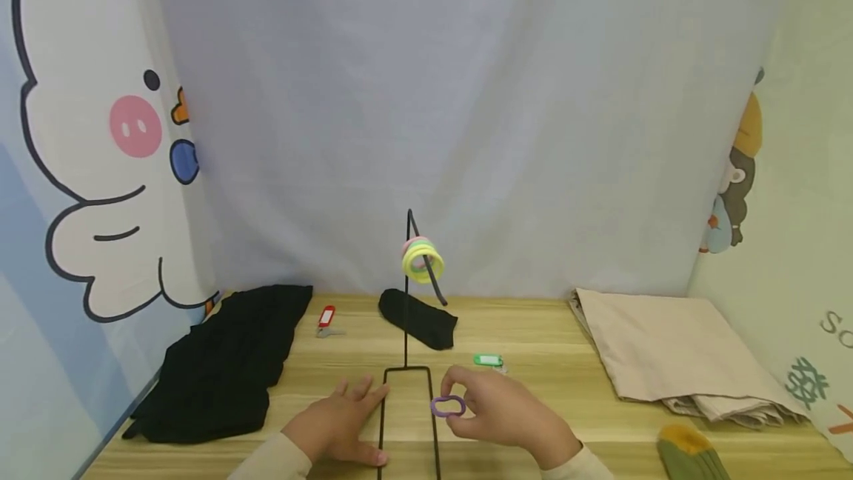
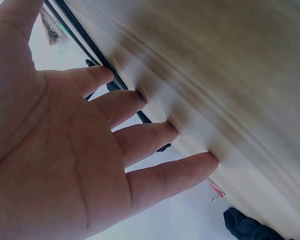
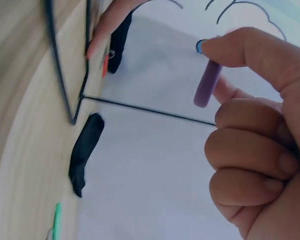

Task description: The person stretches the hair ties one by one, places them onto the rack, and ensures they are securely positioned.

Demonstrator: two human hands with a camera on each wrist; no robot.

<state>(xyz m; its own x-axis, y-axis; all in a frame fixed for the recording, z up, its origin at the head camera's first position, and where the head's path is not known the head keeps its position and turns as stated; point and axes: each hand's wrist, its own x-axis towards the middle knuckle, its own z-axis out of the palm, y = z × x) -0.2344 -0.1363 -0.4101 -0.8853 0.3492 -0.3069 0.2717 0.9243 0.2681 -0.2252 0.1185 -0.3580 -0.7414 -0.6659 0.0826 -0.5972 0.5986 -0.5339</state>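
Observation:
My right hand (image 1: 503, 407) pinches a purple ring (image 1: 433, 409) between thumb and index finger, with the other fingers curled into the palm. The ring is squeezed into an oval and held above the right side of the base of a black wire stand (image 1: 406, 332). Lying with fingers spread, my left hand (image 1: 343, 424) rests at the left rod of that base, palm down. From the top of the stand an arm slants forward, and several rings (image 1: 423, 264), yellow, green and pink, hang on it. In the right wrist view the purple ring (image 3: 207, 85) appears edge-on.
Black cloth (image 1: 220, 369) lies at the left, beside a red key tag (image 1: 326, 315) with a key. A black sock (image 1: 420, 321) is behind the stand, with a green key tag (image 1: 488, 360) to the right. Beige folded cloth (image 1: 673, 347) and a green-yellow sock (image 1: 689, 454) lie farther right.

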